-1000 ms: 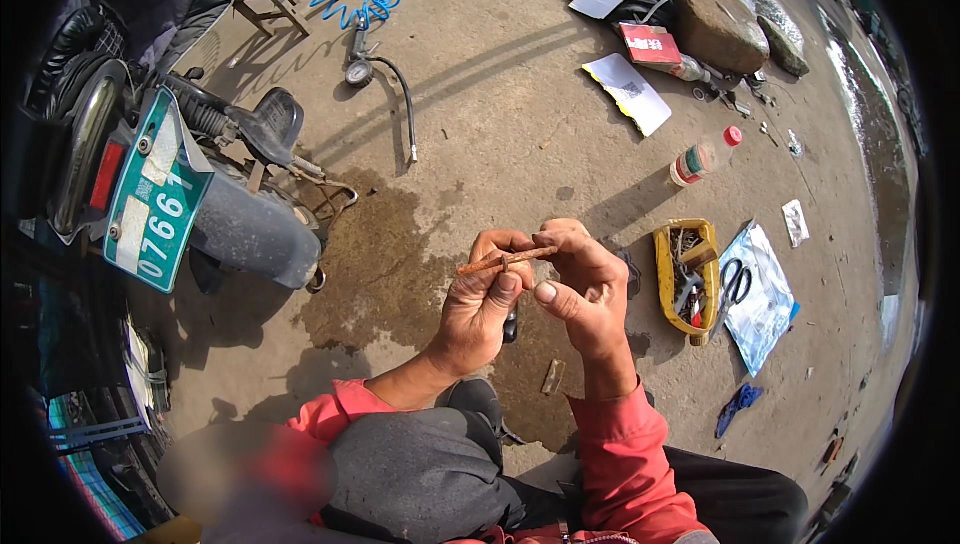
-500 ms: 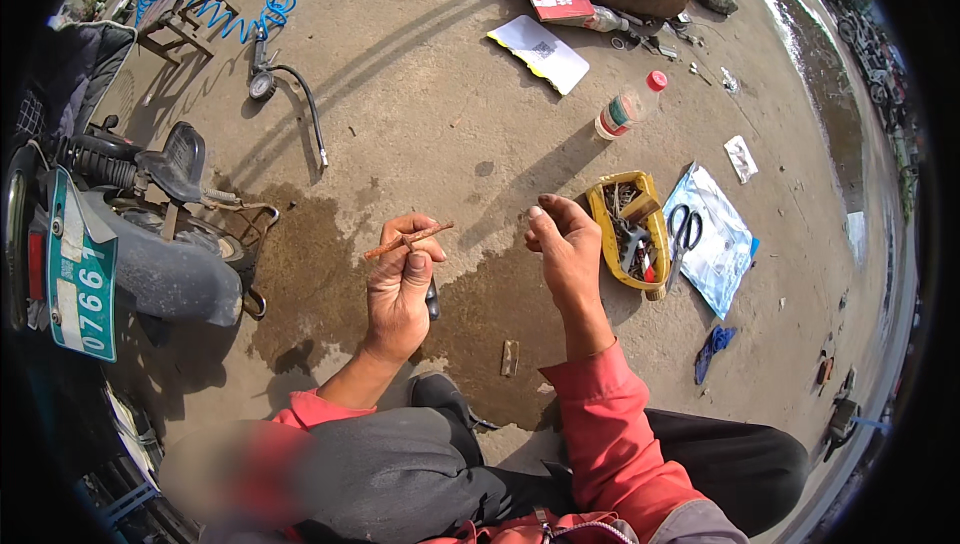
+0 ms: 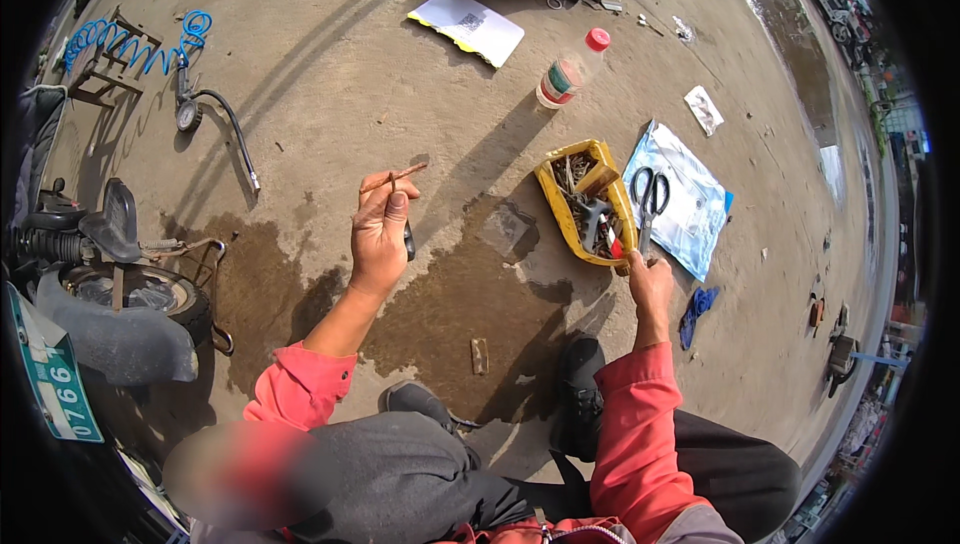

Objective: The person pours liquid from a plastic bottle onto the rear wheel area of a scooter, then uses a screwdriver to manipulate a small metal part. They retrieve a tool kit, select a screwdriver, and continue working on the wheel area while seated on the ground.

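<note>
My left hand (image 3: pixel 381 234) is raised over the wet patch, pinching a reddish-brown strip (image 3: pixel 408 174), which looks like a tyre plug, between thumb and fingers. A black handle end (image 3: pixel 409 242) sticks out below that hand; the rest of it is hidden. On the ground to the right lies a cut-open yellow jug (image 3: pixel 558 227) full of small metal bits and tools. My right hand (image 3: pixel 652 284) is closed on the jug's near end, by its neck. Black-handled scissors (image 3: pixel 650 194) rest beside the jug on a blue-and-white plastic packet (image 3: pixel 690 219).
A motor scooter (image 3: pixel 125 329) stands at the left. Behind it lie a tyre gauge (image 3: pixel 187 116) and a blue coiled air hose (image 3: pixel 195 29). A plastic bottle (image 3: pixel 572 71) stands beyond the jug. A blue rag (image 3: pixel 697 314) lies at the right, and a card (image 3: pixel 467 26) farther off.
My right hand has moved right and down, from open air to the jug's near end. The left hand still holds the strip. The whole view has shifted to the right.
</note>
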`<state>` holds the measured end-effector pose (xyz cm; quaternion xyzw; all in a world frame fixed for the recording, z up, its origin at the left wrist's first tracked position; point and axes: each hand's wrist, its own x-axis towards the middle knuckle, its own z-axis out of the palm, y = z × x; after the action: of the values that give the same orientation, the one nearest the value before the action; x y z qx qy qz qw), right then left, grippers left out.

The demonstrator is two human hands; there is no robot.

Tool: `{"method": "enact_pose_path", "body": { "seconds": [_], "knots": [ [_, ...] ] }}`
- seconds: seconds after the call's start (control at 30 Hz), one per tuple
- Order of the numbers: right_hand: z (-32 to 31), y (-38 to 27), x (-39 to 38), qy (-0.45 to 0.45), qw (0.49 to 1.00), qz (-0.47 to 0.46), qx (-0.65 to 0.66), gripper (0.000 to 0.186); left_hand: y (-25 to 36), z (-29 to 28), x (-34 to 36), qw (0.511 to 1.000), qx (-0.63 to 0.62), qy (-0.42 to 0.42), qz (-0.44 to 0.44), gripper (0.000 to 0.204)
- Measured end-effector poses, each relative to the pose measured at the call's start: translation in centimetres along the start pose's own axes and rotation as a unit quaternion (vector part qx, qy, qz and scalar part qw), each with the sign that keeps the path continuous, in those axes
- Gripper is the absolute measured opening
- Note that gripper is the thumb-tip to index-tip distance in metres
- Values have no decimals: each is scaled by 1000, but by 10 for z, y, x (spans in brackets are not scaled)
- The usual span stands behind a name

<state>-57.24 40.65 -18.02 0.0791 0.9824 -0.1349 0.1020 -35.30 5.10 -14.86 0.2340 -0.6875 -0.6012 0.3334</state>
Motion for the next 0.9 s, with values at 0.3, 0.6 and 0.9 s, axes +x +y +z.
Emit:
{"method": "enact_pose_path", "body": {
  "seconds": [0.3, 0.6, 0.9],
  "knots": [
    [10, -35, -9, -33, 999, -14, 22, 36, -14, -8, -9, 1000, 12, 10, -9, 27],
    [38, -189, -31, -104, 977, -184, 12, 36, -23, -40, -4, 997, 47, 59, 0, 27],
    [80, -260, -70, -170, 940, -296, 9, 44, -56, -82, 21, 980, 156, 124, 28, 26]
  ]
}}
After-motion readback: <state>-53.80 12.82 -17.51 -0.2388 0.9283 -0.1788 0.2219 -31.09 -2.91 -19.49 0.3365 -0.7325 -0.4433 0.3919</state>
